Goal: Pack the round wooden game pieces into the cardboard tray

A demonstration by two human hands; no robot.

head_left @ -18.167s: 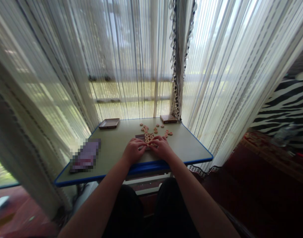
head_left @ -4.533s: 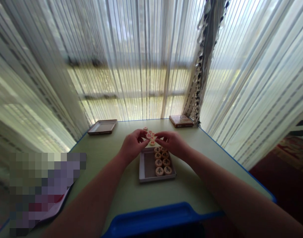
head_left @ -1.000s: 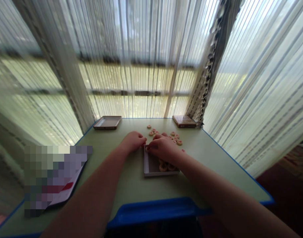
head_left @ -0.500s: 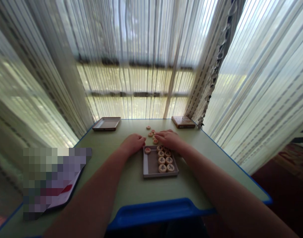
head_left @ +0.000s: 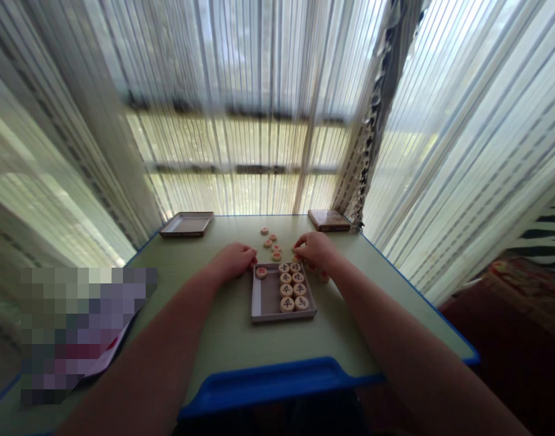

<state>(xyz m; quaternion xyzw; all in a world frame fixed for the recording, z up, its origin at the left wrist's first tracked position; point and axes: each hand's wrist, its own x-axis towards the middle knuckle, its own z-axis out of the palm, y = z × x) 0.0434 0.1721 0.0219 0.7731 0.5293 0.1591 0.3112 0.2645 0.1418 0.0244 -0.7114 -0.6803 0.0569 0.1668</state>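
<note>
A shallow box tray [head_left: 268, 293] lies in front of me. Two columns of Chinese chess pieces [head_left: 286, 290] with dark characters line its right side; one red-marked piece [head_left: 261, 272] sits in its far left corner. My left hand [head_left: 235, 259] rests by that corner, fingers curled together; whatever they hold is hidden. Beyond the tray's far right corner, my right hand [head_left: 317, 249] has its bent fingertips closed on the pale edge of a piece [head_left: 294, 247]. Another piece [head_left: 323, 276] lies partly under my right wrist.
Several loose red-marked pieces [head_left: 276, 255] lie beyond the tray. A second tray or lid [head_left: 187, 224] is at the far left, a flat brown box [head_left: 329, 220] at the far right. A blurred-out object [head_left: 91, 339] lies at the left. A blue trough [head_left: 277, 378] edges the table's front.
My right hand has shifted right, off the loose pieces, uncovering more of them and the tray's far end. My left hand stays by the tray corner. The view has turned slightly right.
</note>
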